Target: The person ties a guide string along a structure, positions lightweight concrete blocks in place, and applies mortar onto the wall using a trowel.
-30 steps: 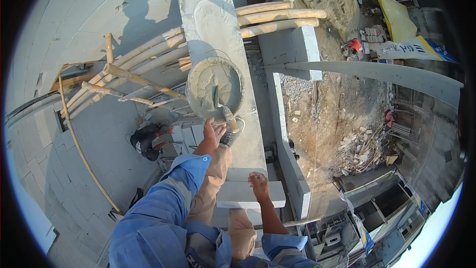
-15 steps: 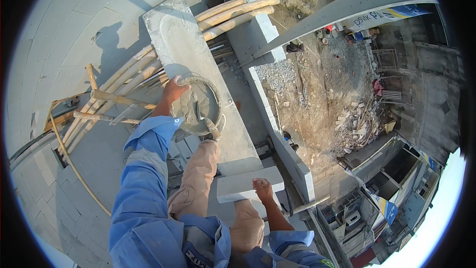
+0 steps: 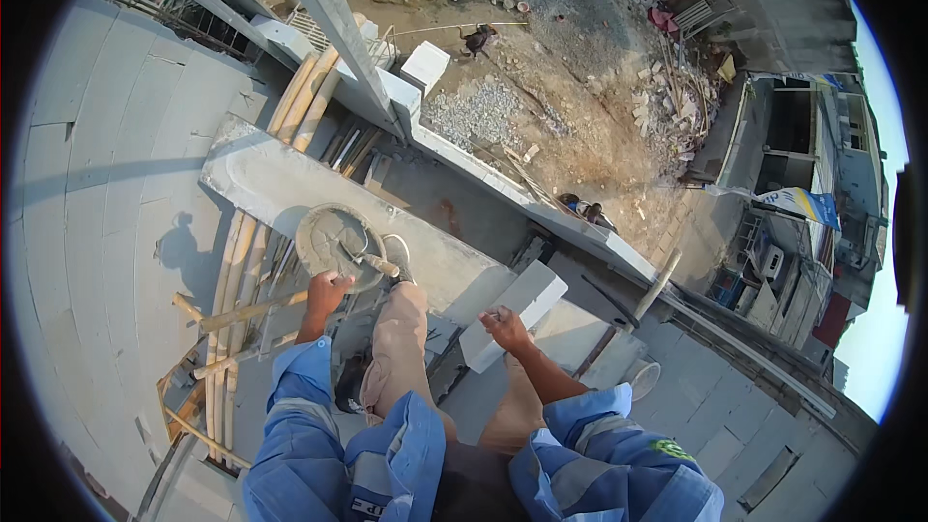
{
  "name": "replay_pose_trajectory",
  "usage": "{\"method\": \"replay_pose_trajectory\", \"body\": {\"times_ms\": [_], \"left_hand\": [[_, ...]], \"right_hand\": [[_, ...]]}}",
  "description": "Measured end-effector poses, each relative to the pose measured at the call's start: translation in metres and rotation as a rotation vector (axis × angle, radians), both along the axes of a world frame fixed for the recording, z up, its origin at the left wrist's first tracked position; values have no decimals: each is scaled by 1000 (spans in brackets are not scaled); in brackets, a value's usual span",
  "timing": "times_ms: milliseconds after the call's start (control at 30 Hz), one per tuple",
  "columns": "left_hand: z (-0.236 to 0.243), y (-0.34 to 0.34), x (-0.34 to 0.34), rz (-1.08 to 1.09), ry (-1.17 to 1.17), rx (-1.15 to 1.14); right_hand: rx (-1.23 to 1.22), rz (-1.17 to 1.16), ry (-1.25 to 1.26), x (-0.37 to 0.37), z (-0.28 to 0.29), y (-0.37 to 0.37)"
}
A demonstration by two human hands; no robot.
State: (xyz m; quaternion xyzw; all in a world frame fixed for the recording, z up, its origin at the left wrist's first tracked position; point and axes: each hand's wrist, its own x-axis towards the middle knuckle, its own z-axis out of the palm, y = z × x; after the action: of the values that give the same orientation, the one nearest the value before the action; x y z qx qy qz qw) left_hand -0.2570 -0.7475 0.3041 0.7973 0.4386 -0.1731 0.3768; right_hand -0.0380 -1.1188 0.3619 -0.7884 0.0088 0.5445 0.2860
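Note:
A round bucket (image 3: 304, 242) of wet grey mortar stands on a concrete plank. A trowel (image 3: 380, 264) lies in it, its wooden handle resting across the rim toward my shoe. At the bucket's near side is my left hand (image 3: 328, 294), its fingers curled in and nothing visible in them. Whether it touches the rim, I cannot tell. My right hand (image 3: 505, 328) hovers over a pale rectangular block (image 3: 530, 295) between my legs, with fingers loosely bent and nothing seen in them. Contact with the block is unclear.
The concrete plank (image 3: 449, 264) slants across a deep drop. Bamboo poles (image 3: 232, 271) run beneath it at the left. A low block wall (image 3: 503, 186) edges the opening; beyond it, far below, lie gravel (image 3: 474, 111) and people at work. A metal post (image 3: 333, 19) rises at the far side.
My view has turned to the right, so the plank now slants more sideways. My left hand has let go of the bucket rim and drawn back toward me. My right hand stays over the block.

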Motion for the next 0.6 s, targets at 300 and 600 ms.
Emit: {"method": "replay_pose_trajectory", "body": {"times_ms": [300,600], "left_hand": [[17,0,62,-232,65,-6],[103,-46,108,-532,16,20]], "right_hand": [[-89,-244,-208,-12,12,-108],[-217,-548,-250,-67,14,-232]]}}
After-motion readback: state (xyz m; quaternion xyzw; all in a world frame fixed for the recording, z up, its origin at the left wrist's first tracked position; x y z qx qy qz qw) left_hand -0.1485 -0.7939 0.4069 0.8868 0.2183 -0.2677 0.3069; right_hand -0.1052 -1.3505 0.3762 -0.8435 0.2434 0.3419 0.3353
